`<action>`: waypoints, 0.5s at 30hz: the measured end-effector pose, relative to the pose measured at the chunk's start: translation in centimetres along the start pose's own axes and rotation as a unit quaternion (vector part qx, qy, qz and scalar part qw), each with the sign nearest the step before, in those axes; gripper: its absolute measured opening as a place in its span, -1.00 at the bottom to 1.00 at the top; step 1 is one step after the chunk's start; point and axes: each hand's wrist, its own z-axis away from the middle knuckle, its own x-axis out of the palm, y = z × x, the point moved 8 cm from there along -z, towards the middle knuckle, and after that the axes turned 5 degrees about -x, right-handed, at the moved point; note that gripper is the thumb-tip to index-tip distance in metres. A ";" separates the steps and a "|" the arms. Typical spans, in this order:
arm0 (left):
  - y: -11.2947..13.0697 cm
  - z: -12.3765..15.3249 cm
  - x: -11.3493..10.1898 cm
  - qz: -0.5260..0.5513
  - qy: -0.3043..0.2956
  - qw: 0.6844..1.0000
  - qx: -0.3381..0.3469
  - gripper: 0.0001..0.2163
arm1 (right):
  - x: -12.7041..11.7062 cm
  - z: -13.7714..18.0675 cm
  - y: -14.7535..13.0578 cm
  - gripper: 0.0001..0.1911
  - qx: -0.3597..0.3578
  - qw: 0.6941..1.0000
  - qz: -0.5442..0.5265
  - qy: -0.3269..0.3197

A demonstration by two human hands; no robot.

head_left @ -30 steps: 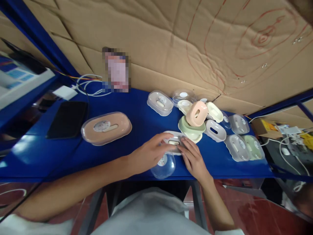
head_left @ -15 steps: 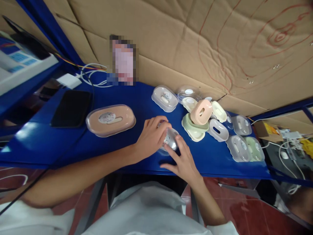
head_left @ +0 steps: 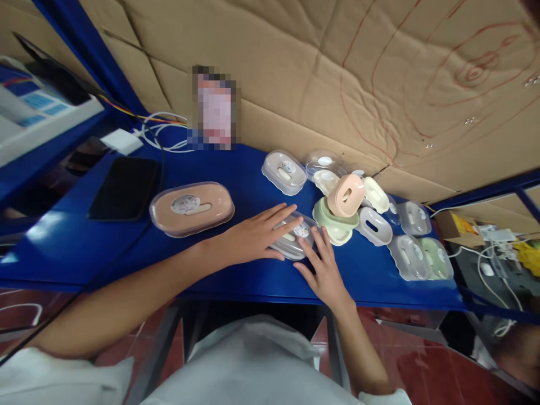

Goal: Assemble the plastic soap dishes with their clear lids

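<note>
Clear lid (head_left: 301,229), newly lowered over grey box (head_left: 292,248) near desk's (head_left: 261,284) front edge; covering seemingly complete. Left hand (head_left: 248,237), right hand (head_left: 324,274): fingers spread open on lid.

Past your fingers (head_left: 313,257), a creased cardboard wall (head_left: 291,62) rises behind the blue table (head_left: 248,281). Glare (head_left: 44,224) whitens it well left of them; nearer you lies red tiled floor (head_left: 407,354).

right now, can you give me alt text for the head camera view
A person's left hand and right hand spread over a clear-lidded grey box on a blue table. A clear-lidded peach box sits to the left; pastel boxes and parts crowd the right.
</note>
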 end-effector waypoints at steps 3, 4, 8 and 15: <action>0.1 -0.1 -0.2 -0.008 0.023 0.999 0.026 -0.16 | -0.2 0.0 -0.2 -0.17 -0.016 1.000 0.014 0.021; 0.0 -0.1 -0.3 -0.010 0.032 0.999 0.026 -0.16 | -0.2 0.0 -0.2 -0.17 -0.017 1.000 0.018 0.020; -0.5 -0.2 -0.2 -0.030 0.052 0.998 -0.002 -0.13 | 0.0 -0.3 0.0 -0.17 -0.015 1.000 0.021 0.002; -0.5 -0.2 -0.4 -0.103 0.055 0.992 -0.056 -0.11 | -0.2 -2.8 1.2 -0.23 -0.066 0.995 0.063 -0.037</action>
